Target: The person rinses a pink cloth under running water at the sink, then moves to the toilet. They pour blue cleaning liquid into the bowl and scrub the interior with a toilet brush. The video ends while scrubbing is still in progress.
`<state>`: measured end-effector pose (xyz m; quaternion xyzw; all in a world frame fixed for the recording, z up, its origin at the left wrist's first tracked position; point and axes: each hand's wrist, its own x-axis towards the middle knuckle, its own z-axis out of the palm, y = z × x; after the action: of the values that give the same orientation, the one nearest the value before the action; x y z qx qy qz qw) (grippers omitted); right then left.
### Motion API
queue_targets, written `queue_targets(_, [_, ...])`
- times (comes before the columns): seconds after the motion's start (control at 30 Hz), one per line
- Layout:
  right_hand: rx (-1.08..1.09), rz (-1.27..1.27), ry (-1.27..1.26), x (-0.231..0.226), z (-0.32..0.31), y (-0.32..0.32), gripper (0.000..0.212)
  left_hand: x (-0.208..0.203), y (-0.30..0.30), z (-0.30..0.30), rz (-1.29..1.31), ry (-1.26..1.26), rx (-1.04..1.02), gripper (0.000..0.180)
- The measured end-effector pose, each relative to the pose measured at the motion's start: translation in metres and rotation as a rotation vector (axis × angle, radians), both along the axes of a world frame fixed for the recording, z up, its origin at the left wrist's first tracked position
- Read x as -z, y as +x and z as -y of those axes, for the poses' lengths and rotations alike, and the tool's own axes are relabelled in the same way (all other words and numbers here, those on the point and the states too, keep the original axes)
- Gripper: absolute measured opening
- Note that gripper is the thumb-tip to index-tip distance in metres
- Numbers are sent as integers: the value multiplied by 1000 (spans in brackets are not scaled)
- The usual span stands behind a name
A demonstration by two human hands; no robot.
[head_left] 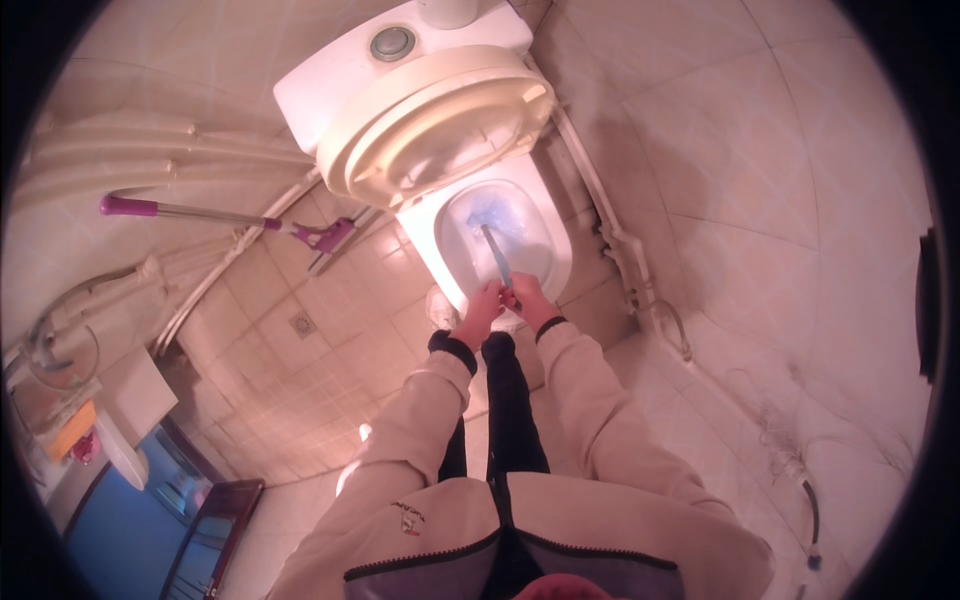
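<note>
Both hands closed on one handle: left hand [487, 298] and right hand [524, 296] each hold a clenched grip on the slim light-blue plastic toilet brush [496, 254], its head down inside the white ceramic toilet bowl [555, 235], near blue-tinted water. Step in hand, as judged: scrubbing the bowl's inner wall. Next move likely calls for sweeping the brush head round under the rim, keeping it low.

Cream seat and lid [440, 125] raised against the cistern. Beige tiled floor [310, 300] with small drain; purple-handled mop [230, 215] leans against the left wall.
</note>
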<state>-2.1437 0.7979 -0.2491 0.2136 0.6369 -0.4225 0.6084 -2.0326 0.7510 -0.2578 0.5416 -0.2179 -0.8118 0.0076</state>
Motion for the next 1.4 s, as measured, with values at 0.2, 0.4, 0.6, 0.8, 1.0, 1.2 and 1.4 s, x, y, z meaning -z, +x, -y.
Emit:
queue_targets(0.2, [90,-206,-64,-107,-54,31,28,-51,-32,-19,-3,-37,237,27])
queue_targets(0.4, [-308,-452,-91,-130,-15,42,40,-66,-21,-2,33,-324,-42,23])
queue_targets(0.6, [-790,-555,-49,-105,-63,73,35,-59,57,-52,101,80,-75,27])
queue_targets(0.8, [-643,-433,-4,-25,-66,6,35,-33,2,-61,-131,140,-142,27])
queue_targets(1.0, [-740,-554,-115,0,-19,-40,26,-19,-40,1,-171,119,-110,28])
queue_targets(1.2, [-960,-763,-47,-137,-134,-48,26,-81,-65,-114,-194,280,179,21])
queue_targets(1.4, [-1041,-335,-146,-129,-123,8,30,-104,10,-125,115,244,-166,19])
